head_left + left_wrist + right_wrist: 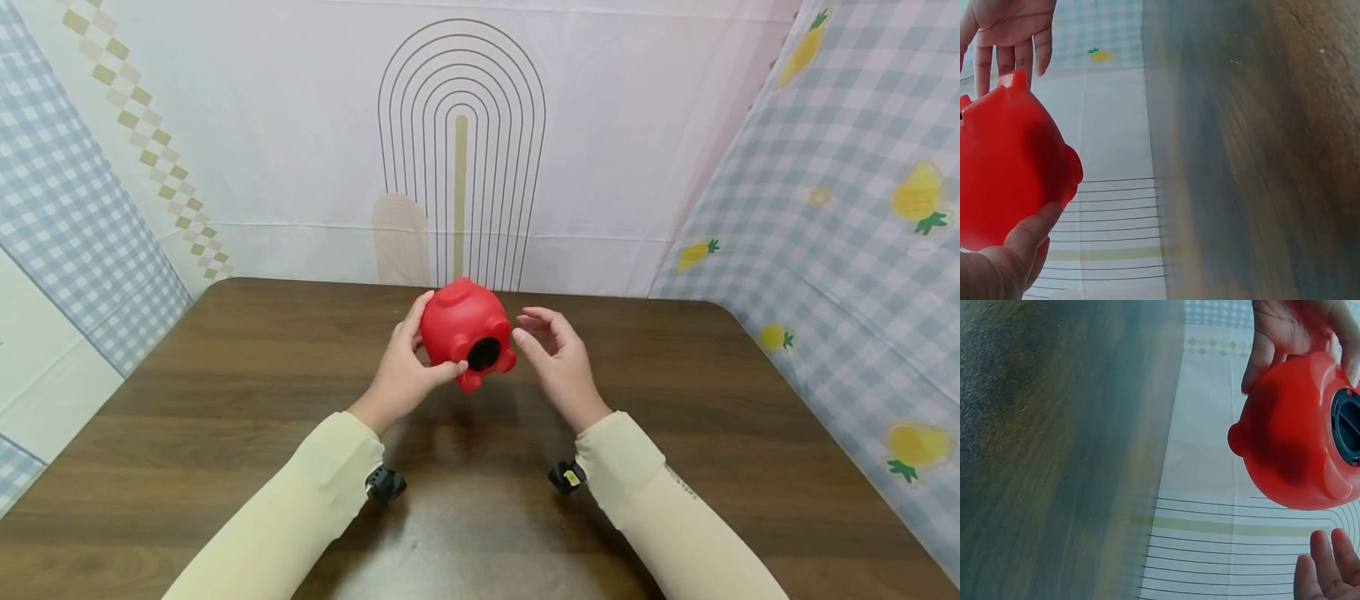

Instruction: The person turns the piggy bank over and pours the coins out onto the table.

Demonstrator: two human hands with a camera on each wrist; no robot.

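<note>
A round red piggy bank is held above the table, tipped so its underside faces the person and slightly to the right. Short stubby feet surround a black plug; the right wrist view shows a raised bar across this plug. My left hand grips the bank from the left, with its thumb on the underside beside the plug. To the right, apart from the bank, my right hand holds nothing, its fingers loosely bent and its palm towards the red body.
The dark wooden table lies beneath both arms. A white cloth with arch lines hangs behind it, and a checked cloth with pineapples hangs on the right. A small black camera sits on the left wrist, another camera on the right.
</note>
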